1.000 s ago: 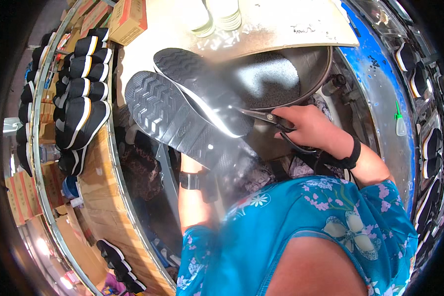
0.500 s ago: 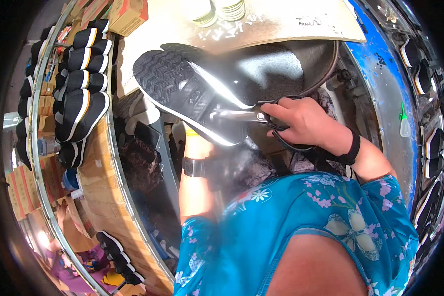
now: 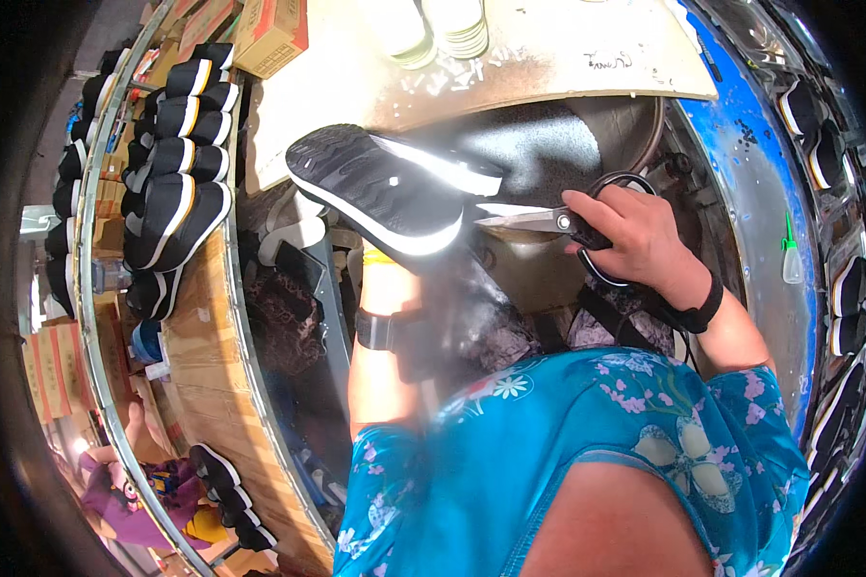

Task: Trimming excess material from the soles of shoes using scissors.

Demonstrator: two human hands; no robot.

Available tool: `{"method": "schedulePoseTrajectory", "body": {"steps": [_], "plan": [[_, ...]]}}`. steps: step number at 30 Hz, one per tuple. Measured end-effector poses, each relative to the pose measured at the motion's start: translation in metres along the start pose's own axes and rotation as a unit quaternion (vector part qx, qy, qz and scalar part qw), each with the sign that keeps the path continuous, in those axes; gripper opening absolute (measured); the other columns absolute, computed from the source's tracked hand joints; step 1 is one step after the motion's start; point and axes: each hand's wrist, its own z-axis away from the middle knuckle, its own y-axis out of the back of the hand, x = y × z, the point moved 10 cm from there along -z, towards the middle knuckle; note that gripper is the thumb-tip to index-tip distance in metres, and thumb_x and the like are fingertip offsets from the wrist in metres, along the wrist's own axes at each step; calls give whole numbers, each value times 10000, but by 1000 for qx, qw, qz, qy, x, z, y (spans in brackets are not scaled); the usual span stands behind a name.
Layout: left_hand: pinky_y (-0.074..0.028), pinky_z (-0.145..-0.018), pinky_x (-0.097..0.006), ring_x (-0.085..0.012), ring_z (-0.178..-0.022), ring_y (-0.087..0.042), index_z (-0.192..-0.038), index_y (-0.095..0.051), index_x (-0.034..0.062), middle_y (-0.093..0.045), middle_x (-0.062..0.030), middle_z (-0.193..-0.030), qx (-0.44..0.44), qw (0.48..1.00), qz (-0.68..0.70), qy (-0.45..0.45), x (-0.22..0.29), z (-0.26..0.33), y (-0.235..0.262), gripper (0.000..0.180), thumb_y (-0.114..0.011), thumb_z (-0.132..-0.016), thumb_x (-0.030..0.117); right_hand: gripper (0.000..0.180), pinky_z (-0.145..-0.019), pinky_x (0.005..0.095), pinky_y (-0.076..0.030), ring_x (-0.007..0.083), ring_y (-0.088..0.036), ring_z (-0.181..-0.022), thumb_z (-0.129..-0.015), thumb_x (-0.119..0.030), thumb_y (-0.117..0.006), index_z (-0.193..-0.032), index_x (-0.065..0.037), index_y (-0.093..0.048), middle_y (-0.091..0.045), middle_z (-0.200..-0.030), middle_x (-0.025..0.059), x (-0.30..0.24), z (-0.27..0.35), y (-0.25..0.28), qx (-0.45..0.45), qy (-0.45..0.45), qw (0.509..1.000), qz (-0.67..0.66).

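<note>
A black shoe [image 3: 380, 188] with a white sole edge is held up in front of me, its dark tread partly toward me. My left forearm [image 3: 387, 288], with a yellow band at the wrist, rises behind the shoe and supports it. The fingers of my left hand are hidden by the shoe. My right hand [image 3: 635, 236] is wrapped round the black handles of a pair of scissors [image 3: 524, 218]. Their metal blades point left, slightly parted, with the tips close to the shoe's right end; I cannot tell if they touch it.
Beyond the shoe is a pale worktop [image 3: 539, 72] with stacked white soles [image 3: 455, 27], white scraps [image 3: 443, 77] and a cardboard box [image 3: 271, 37]. A rack of black shoes [image 3: 178, 216] stands left. On the blue-edged bench at right lies a green-tipped bottle [image 3: 791, 252].
The scissors have pulled back right from across the sole, and their blades now show parted. The shoe has tilted and lowered slightly, showing its tread at a flatter angle.
</note>
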Motion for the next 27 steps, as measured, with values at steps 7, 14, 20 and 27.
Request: {"method": "schedulePoseTrajectory", "body": {"steps": [7,14,20,27], "plan": [[-507,-736,-311,-227,-767,-605,-1027,-592,26,-621,-86,-867,-18,998,-39,-35,24,-1,-5,237,-466,-874,156,517,-486,291,-426,144,-527,-565,-608,-203,-707,-1105,-155,-574,-456,-665,1,-18,-8,16,90,76,991,66],[-509,-731,-314,-230,-764,-603,-1030,-587,27,-617,-92,-862,-23,993,-96,-68,51,-1,0,243,-450,-886,167,525,-486,283,-424,145,-521,-559,-608,-196,-702,-1115,-152,-573,-444,-669,8,-23,-21,19,99,82,990,64],[-510,-727,-317,-233,-761,-601,-1033,-583,27,-614,-97,-858,-26,982,-156,-101,77,-7,2,249,-437,-896,177,548,-480,294,-427,162,-525,-559,-603,-182,-708,-1129,-132,-563,-450,-669,22,-25,-20,20,95,76,990,64],[-513,-716,-328,-244,-758,-601,-1013,-565,21,-605,-112,-839,149,983,103,-21,-35,-15,16,277,-396,-914,217,513,-506,328,-439,236,-529,-543,-637,-178,-758,-1108,-78,-582,-530,-695,94,-21,2,6,45,21,998,-29]]}}
